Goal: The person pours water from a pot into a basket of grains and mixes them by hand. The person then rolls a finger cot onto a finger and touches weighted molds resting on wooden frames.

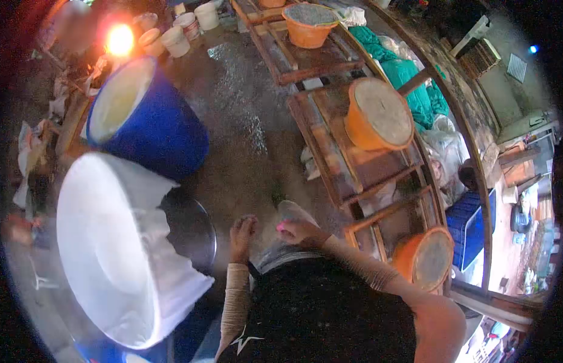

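My left hand [243, 237] is raised in front of my body with its fingers curled in; what it holds, if anything, is too small to tell. Close to its right, my right hand [302, 233] is closed around a small pink object [282, 227]. A pale, translucent shape [295, 212] shows just beyond the right hand. Left of my hands stands a large white tub [106, 242] with a white cover hanging at its side. A blue drum [166, 130] with a pale inside is behind the tub.
Wooden racks [324, 145] on the right carry orange basins, one [378, 115] filled with grey material. Green sacks [402, 78] and a blue crate [469, 227] lie beyond. White buckets [175, 42] and a bright light [120, 40] are at the far left, over wet floor [233, 109].
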{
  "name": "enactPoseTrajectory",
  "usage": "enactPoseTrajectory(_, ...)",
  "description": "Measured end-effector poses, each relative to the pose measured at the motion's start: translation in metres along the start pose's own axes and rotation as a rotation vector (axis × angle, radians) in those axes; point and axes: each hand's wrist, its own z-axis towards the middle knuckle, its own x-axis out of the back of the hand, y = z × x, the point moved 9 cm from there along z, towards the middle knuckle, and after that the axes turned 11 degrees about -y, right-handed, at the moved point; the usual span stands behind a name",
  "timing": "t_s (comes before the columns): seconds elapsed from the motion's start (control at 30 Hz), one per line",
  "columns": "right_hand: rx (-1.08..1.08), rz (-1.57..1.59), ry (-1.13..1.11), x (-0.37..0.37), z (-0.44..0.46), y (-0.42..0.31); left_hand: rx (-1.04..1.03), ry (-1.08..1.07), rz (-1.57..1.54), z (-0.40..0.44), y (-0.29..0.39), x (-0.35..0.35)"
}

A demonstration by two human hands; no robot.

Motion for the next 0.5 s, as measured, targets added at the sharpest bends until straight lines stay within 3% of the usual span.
enactPoseTrajectory(0.13,0.011,-0.082,-0.172,0.046,0.071,0.042,-0.003,-0.087,-0.011,0.082,0.033,-0.006)
enactPoseTrajectory(0.2,0.108,-0.14,0.069,0.116,0.102,0.038,0.191,-0.079,0.183,0.135,0.03,0.017)
enactPoseTrajectory(0.23,0.129,-0.151,0.062,0.142,0.12,0.033,0.177,-0.059,0.181,0.169,0.023,0.034)
enactPoseTrajectory(0.3,-0.078,-0.084,0.174,0.208,0.147,0.044,-0.147,-0.135,0.488,0.217,0.046,0.044)
enactPoseTrajectory(0.33,-0.051,-0.127,0.172,0.232,0.161,0.045,-0.133,-0.116,0.476,0.226,0.052,0.051)
enactPoseTrajectory(0.4,-0.026,-0.124,0.182,0.272,0.183,0.042,-0.088,-0.06,0.091,0.245,0.129,0.04)
enactPoseTrajectory(0.5,-0.037,-0.081,0.193,0.328,0.22,0.027,-0.124,0.074,0.118,0.295,0.146,0.068)
